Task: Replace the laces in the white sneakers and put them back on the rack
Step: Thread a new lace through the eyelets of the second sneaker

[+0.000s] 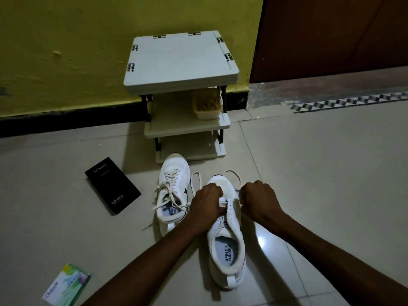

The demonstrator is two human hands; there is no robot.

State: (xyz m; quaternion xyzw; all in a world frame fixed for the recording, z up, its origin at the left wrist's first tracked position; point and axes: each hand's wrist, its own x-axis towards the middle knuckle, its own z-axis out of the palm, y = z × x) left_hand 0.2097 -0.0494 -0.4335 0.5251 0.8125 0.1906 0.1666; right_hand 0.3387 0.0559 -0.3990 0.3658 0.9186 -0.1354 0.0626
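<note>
Left hand (pixel 206 202) and right hand (pixel 258 199) apart, each gripping the lace (pixel 232 171) over the near sneaker (pixel 227 250), rack (pixel 187 127) at twelve o'clock; uneven pulling could slip one end from its eyelet

Our forearms (pixel 154 257) are bare along all their visible length, and our left grip (pixel 206 203) and right grip (pixel 257 200) are bare hands with rounded knuckles.

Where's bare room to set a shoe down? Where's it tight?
Free: rack top; middle shelf left of the tub; bottom shelf; floor tiles right of the right sneaker. Crowded: between the sneakers, with left hand, right hand and laces; left sneaker crowds the bottom shelf's front.
</note>
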